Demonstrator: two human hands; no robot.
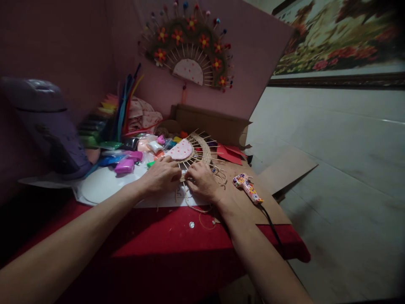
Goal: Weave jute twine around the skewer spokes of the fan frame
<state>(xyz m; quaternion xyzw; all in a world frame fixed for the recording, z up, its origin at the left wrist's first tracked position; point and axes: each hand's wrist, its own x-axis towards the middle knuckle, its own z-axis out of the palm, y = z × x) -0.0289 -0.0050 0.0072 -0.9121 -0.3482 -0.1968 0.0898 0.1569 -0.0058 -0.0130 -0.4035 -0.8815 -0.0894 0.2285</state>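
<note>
On the table lies a half-round fan-shaped craft piece [181,150], with a white, red-dotted centre and thin sticks spreading outward. A band of jute twine [205,151] is woven between the sticks. My left hand [163,174] curls over its near left edge, fingers bent and pressed on the twine and sticks. Close beside it, my right hand [202,179] is closed at the near end of the band, fingers bent onto the twine. A loose length of twine [196,208] loops below my hands. What the fingertips pinch is partly hidden.
A flower-patterned glue gun [248,188] with a black cord lies on a cardboard sheet [268,213] at right. Left are clay packets [125,166], a white disc [104,184] and a purple container [50,126]. A finished-looking fan decoration [190,50] hangs behind. Red cloth [177,236] covers the table.
</note>
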